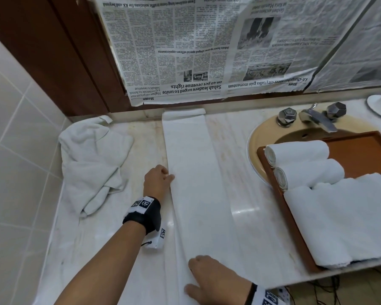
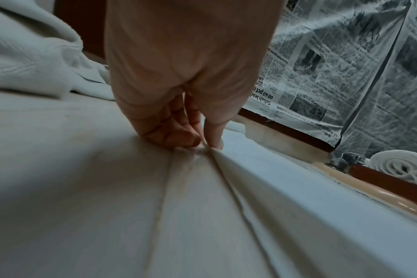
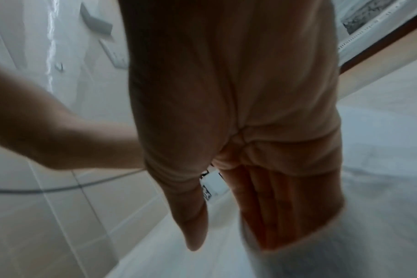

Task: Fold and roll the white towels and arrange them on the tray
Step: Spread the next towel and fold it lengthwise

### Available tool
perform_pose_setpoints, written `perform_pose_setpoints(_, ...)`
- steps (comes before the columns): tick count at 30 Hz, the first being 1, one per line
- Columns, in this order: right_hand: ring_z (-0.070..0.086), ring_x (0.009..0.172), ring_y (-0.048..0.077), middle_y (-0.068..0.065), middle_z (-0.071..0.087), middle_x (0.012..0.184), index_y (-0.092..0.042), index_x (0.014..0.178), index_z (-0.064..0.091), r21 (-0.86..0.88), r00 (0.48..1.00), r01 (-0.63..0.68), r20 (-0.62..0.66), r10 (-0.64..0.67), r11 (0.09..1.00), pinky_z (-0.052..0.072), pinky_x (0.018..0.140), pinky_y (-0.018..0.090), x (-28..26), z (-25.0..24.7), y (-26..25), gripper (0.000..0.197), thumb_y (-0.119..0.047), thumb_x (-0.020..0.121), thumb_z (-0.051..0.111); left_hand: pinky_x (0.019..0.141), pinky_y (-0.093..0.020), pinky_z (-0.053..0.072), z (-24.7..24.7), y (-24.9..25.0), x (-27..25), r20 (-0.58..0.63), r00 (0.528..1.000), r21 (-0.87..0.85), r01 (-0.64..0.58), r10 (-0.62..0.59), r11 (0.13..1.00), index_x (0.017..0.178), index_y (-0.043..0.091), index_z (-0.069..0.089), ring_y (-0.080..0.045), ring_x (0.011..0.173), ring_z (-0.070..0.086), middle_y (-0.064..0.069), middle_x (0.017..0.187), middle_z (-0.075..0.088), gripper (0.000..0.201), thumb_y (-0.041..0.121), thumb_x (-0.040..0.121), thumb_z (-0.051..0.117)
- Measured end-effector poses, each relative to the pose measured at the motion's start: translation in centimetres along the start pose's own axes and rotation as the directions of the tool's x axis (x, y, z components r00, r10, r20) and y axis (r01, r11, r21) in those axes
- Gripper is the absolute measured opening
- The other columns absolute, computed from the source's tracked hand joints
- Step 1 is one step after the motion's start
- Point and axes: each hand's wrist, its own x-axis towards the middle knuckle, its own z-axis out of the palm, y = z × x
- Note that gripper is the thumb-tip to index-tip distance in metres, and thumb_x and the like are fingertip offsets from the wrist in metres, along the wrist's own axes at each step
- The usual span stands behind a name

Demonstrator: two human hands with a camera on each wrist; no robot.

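Marble counter (image 1: 246,155) under newspaper (image 1: 185,51) | long folded towel (image 1: 198,172) lies flat, mid-counter | left hand (image 1: 157,182) fingers (image 2: 169,135) pinch its left edge | right hand (image 1: 209,280) flat on near end, fingers straight (blurred) | two rolled towels (image 1: 299,164) on tray (image 1: 295,219) over sink (image 1: 264,137) | crumpled towel (image 1: 92,159) far left
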Motion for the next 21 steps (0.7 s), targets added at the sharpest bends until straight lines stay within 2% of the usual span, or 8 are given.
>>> perform_pose_setpoints(3, 0.055, 0.108, 0.030, 0.012, 0.057, 0.116, -0.009, 0.107, 0.057, 0.041, 0.997, 0.074, 0.013, -0.075, 0.996, 0.045, 0.092, 0.039, -0.7, -1.1, 0.6, 0.044, -0.050, 0.095, 0.047, 0.078, -0.024, 0.038, 0.0, -0.6, -0.2, 0.001, 0.999, 0.050, -0.046, 0.046, 0.998, 0.107, 0.010, 0.065, -0.020, 0.094, 0.058, -0.006, 0.101, 0.060, 0.021, 0.026, 0.092, 0.068)
perform_pose_setpoints(5, 0.060, 0.099, 0.027, 0.009, 0.064, 0.107, -0.013, 0.101, 0.063, 0.115, 0.976, 0.198, -0.118, -0.185, 0.973, 0.046, 0.087, 0.031, 0.1, -2.6, 1.6, 0.038, -0.047, 0.093, 0.049, 0.083, -0.025, 0.038, 0.0, -0.9, -0.5, 0.018, 0.996, 0.079, -0.088, 0.087, 0.993, 0.115, 0.012, 0.064, -0.023, 0.103, 0.056, -0.006, 0.109, 0.056, 0.026, 0.029, 0.094, 0.065)
perform_pose_setpoints(7, 0.062, 0.098, 0.024, 0.009, 0.068, 0.107, -0.011, 0.110, 0.068, 0.154, 0.914, 0.302, -0.326, -0.241, 0.941, 0.045, 0.088, 0.026, 2.1, -4.4, 3.5, 0.038, -0.040, 0.096, 0.049, 0.091, -0.028, 0.037, 0.0, -1.2, -0.8, 0.042, 0.989, 0.136, -0.147, 0.143, 0.980, 0.127, 0.016, 0.059, -0.027, 0.116, 0.048, -0.006, 0.124, 0.052, 0.035, 0.032, 0.096, 0.062)
perform_pose_setpoints(9, 0.059, 0.111, 0.022, 0.010, 0.065, 0.122, -0.008, 0.125, 0.063, 0.084, 0.827, 0.325, -0.508, -0.240, 0.942, 0.042, 0.098, 0.026, 4.6, -6.5, 5.6, 0.051, -0.044, 0.097, 0.040, 0.099, -0.037, 0.037, 0.1, -1.3, -1.4, 0.076, 0.977, 0.249, -0.211, 0.198, 0.945, 0.140, 0.021, 0.050, -0.029, 0.128, 0.038, -0.004, 0.142, 0.044, 0.046, 0.038, 0.098, 0.056)
perform_pose_setpoints(12, 0.047, 0.133, 0.026, 0.011, 0.052, 0.144, -0.007, 0.142, 0.050, -0.182, 0.707, 0.204, -0.653, -0.273, 0.962, 0.041, 0.110, 0.042, 8.8, -9.2, 8.3, 0.060, -0.046, 0.099, 0.034, 0.110, -0.050, 0.028, 0.9, -1.5, -2.5, 0.149, 0.960, 0.426, -0.278, 0.236, 0.861, 0.154, 0.035, 0.028, -0.025, 0.147, 0.020, 0.008, 0.163, 0.021, 0.055, 0.053, 0.102, 0.033)
perform_pose_setpoints(16, 0.009, 0.153, 0.020, 0.002, 0.013, 0.165, -0.014, 0.158, 0.018, -0.309, 0.787, 0.051, -0.573, -0.228, 0.950, 0.008, 0.123, 0.042, 12.5, -11.4, 9.6, 0.068, -0.052, 0.101, 0.018, 0.117, -0.058, 0.007, 2.5, -1.5, -3.4, 0.293, 0.933, 0.553, -0.343, 0.208, 0.759, 0.155, 0.049, 0.000, -0.023, 0.153, -0.008, 0.025, 0.163, -0.011, 0.065, 0.062, 0.092, -0.006)
perform_pose_setpoints(18, -0.001, 0.153, 0.016, -0.002, 0.000, 0.166, -0.017, 0.159, 0.007, -0.367, 0.799, 0.006, -0.557, -0.225, 0.930, 0.001, 0.124, 0.042, 13.6, -11.8, 9.9, 0.066, -0.052, 0.103, 0.016, 0.118, -0.059, -0.005, 2.7, -1.6, -2.7, 0.310, 0.934, 0.568, -0.331, 0.176, 0.754, 0.154, 0.049, -0.010, -0.021, 0.152, -0.017, 0.029, 0.159, -0.021, 0.067, 0.064, 0.088, -0.012)
perform_pose_setpoints(21, -0.011, 0.151, 0.011, -0.005, -0.011, 0.165, -0.021, 0.159, -0.001, -0.372, 0.818, -0.020, -0.540, -0.199, 0.928, -0.007, 0.123, 0.038, 14.6, -12.7, 10.5, 0.066, -0.054, 0.103, 0.010, 0.116, -0.060, -0.010, 2.5, -1.6, -1.2, 0.300, 0.942, 0.594, -0.309, 0.152, 0.743, 0.153, 0.049, -0.016, -0.022, 0.152, -0.018, 0.032, 0.157, -0.023, 0.067, 0.066, 0.088, -0.011)
